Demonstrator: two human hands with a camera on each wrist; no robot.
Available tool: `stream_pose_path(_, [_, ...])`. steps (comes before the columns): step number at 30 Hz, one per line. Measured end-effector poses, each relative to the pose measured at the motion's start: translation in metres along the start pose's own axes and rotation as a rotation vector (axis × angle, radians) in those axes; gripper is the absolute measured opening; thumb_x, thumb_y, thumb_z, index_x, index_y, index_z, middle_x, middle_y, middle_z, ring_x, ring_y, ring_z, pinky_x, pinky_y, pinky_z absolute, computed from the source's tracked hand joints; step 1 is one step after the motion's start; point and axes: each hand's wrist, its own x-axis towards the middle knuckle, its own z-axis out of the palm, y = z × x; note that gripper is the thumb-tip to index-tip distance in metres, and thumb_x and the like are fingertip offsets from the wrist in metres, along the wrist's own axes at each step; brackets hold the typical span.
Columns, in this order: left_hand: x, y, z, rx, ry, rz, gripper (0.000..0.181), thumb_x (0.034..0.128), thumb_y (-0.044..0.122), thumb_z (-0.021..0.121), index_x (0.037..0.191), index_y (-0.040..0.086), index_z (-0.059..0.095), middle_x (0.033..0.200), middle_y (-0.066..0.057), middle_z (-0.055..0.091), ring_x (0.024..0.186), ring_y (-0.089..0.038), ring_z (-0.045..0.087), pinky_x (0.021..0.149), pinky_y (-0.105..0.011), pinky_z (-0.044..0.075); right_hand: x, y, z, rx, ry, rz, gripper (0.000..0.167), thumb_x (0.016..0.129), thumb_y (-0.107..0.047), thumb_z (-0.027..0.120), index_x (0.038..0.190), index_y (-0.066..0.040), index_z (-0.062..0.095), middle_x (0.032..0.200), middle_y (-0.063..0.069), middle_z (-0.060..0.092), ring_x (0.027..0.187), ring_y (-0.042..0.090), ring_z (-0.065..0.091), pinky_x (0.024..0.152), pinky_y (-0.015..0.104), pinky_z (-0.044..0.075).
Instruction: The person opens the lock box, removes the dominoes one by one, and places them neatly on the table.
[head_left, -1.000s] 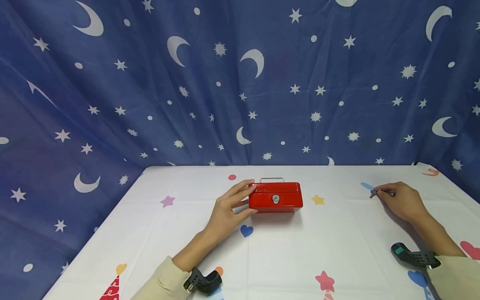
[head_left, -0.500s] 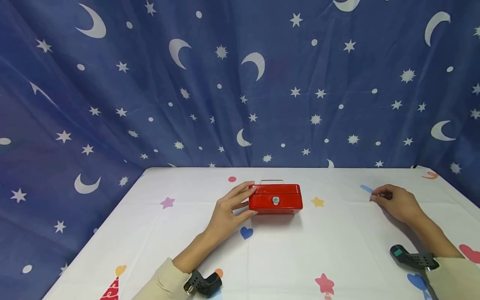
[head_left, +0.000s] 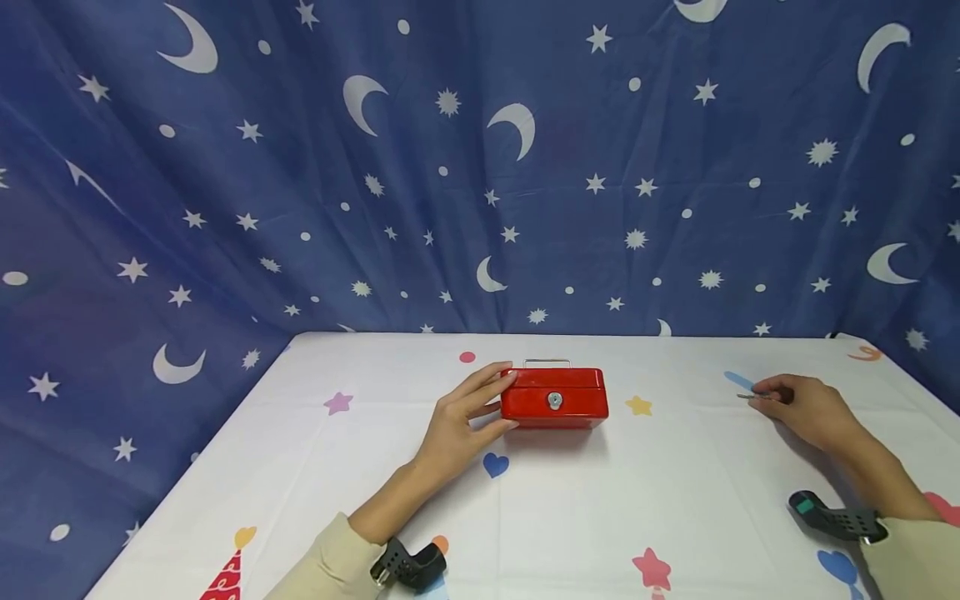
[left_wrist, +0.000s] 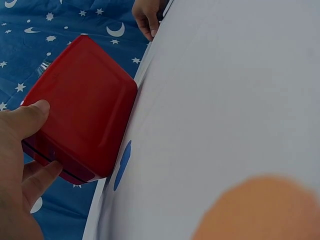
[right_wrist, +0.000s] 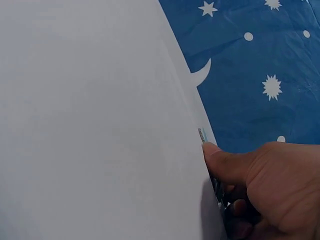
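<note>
One outstretched left hand (head_left: 456, 421), mid-frame, grips a red box (head_left: 528, 402); the curled right hand (head_left: 810, 410), far right, pinches a key (right_wrist: 201, 135).

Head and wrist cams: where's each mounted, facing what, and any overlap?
Head: on the head, facing forward and down at the white table, red box and blue curtain; left hand and right hand both show.
Left wrist: on that wrist, facing the red box; left hand gripping it, right hand at the top edge.
Right wrist: on that wrist, facing table and curtain; right hand pinching a key.
Shared: head and left wrist both show the red box and both hands.
</note>
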Motion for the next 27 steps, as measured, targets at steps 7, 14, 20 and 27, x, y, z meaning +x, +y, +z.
stream_pose_path(7, [0.0027,0.0017,-0.0021,0.017,0.000,0.012,0.056,0.0699,-0.018,0.074,0.122,-0.018,0.054,0.129,-0.032,0.049,0.111,-0.043,0.056,0.075,-0.048,0.054,-0.0003,-0.0080,-0.0033,0.026,0.035,0.050,0.032,0.087,-0.011,0.067,0.106,0.014,0.062,0.085,0.017,0.063,0.075,0.029,0.053,0.059,0.030,0.043])
stream_pose_path(14, [0.0011,0.0017,-0.0018,0.006,-0.001,0.006,0.056,0.0696,-0.019,0.074,0.122,-0.018,0.054,0.129,-0.033,0.049,0.112,-0.044,0.055,0.076,-0.049,0.054,-0.0001,-0.0087,-0.0036,-0.002,0.052,0.061,0.033,0.087,-0.010,0.067,0.108,0.015,0.062,0.089,0.024,0.063,0.075,0.030,0.053,0.057,0.029,0.045])
stream_pose_path(20, [-0.0022,0.0001,-0.0008,0.009,-0.003,-0.006,0.057,0.0700,-0.018,0.074,0.123,-0.018,0.054,0.130,-0.032,0.048,0.113,-0.044,0.054,0.076,-0.048,0.054,-0.0015,-0.0112,-0.0034,-0.011,0.041,0.032,0.033,0.087,-0.010,0.068,0.111,0.012,0.063,0.093,0.025,0.062,0.078,0.031,0.053,0.058,0.030,0.047])
stream_pose_path(27, [-0.0027,-0.0007,-0.0003,-0.003,-0.007,-0.018,0.057,0.0712,-0.018,0.073,0.125,-0.017,0.053,0.132,-0.032,0.047,0.115,-0.044,0.053,0.077,-0.050,0.053,-0.0041,-0.0067,-0.0068,-0.032,0.028,0.070,0.042,0.083,-0.019,0.073,0.105,0.014,0.061,0.091,0.026,0.062,0.081,0.038,0.056,0.064,0.045,0.049])
